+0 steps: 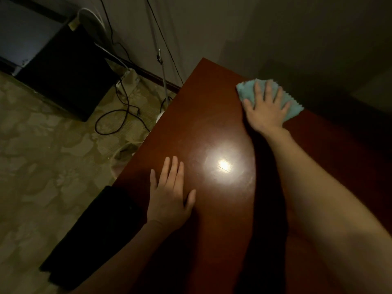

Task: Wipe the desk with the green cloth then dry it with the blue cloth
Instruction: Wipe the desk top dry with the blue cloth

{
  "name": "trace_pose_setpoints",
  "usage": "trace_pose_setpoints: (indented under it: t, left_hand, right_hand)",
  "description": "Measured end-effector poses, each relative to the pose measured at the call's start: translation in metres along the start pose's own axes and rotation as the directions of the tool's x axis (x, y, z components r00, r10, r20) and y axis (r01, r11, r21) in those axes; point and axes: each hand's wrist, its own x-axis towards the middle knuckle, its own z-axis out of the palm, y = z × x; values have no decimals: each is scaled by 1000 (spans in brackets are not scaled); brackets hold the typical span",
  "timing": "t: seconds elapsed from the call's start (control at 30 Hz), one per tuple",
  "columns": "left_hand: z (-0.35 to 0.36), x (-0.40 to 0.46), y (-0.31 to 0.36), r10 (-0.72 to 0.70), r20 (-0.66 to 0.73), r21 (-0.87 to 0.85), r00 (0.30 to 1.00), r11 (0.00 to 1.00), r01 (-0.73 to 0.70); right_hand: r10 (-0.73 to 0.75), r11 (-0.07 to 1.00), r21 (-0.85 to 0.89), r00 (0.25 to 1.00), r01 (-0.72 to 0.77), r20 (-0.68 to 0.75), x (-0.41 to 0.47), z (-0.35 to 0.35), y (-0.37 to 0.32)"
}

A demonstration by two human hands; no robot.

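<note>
The reddish-brown wooden desk [207, 128] runs from the lower middle to the far wall, with a bright glare spot near its centre. My right hand [265, 109] lies flat with spread fingers on a light blue-green cloth [294, 108], pressing it onto the desk's far right part by the wall. My left hand [169, 196] rests palm down, fingers straight, on the desk near its left edge. Whether this cloth is the green or the blue one is hard to tell in the dim light; no second cloth is in view.
A black box-like object [65, 75] stands on the patterned floor at the far left, with black cables [118, 115] trailing beside it. A thin metal stand [163, 77] rises by the desk's far left corner. A dark item [93, 236] hangs off the desk's left edge.
</note>
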Motion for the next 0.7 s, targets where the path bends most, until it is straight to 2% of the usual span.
trace_pose_setpoints:
  t: [0.03, 0.1, 0.13, 0.2, 0.27, 0.3, 0.33, 0.37, 0.43, 0.47, 0.53, 0.6, 0.7]
  left_hand:
    - [-1, 0, 0, 4, -3, 2, 1000, 1000, -4]
    - [-1, 0, -1, 14, -5, 6, 1000, 1000, -14]
    - [-1, 0, -1, 15, -7, 9, 1000, 1000, -15]
    - [0, 0, 0, 12, -11, 14, 1000, 1000, -12]
    - [0, 0, 0, 8, -15, 16, 1000, 1000, -8]
    - [-1, 1, 0, 7, -15, 21, 1000, 1000, -7]
    - [-1, 1, 1, 5, -14, 28, 1000, 1000, -5]
    - [-2, 2, 2, 2, -12, 32, 1000, 999, -2]
    - [-2, 2, 3, -3, 2, 36, 1000, 999, 3]
    - [-1, 1, 4, -10, 7, 35, 1000, 999, 10]
    - [0, 1, 2, -15, 0, 32, 1000, 999, 15]
    - [2, 0, 0, -18, -9, 22, 1000, 1000, 18]
    - [3, 0, -2, -15, -23, 20, 1000, 1000, 15]
  right_hand:
    - [-57, 998, -5, 998, 57, 2, -10, 3, -15]
    - [-296, 953, -59, 955, 297, 18, -40, 14, -49]
    - [-444, 891, -91, 895, 446, 40, -59, 20, -66]
    - [-678, 719, -115, 728, 686, 103, -91, 30, -91]
    - [-781, 594, -130, 608, 794, 146, -92, 32, -97]
    - [-794, 576, -142, 592, 805, 138, -79, 31, -95]
    - [-773, 606, -147, 623, 782, 122, -61, 29, -92]
    - [-708, 687, -134, 700, 714, 94, -41, 24, -87]
    - [-491, 869, -54, 871, 491, 22, -5, 12, -79]
    - [-406, 914, -21, 914, 406, -4, 8, 10, -78]
    - [-338, 941, -18, 941, 338, -20, 20, 11, -81]
    - [-340, 940, -40, 940, 339, -23, 21, 11, -86]
    - [-465, 881, -88, 885, 464, 9, 9, 10, -89]
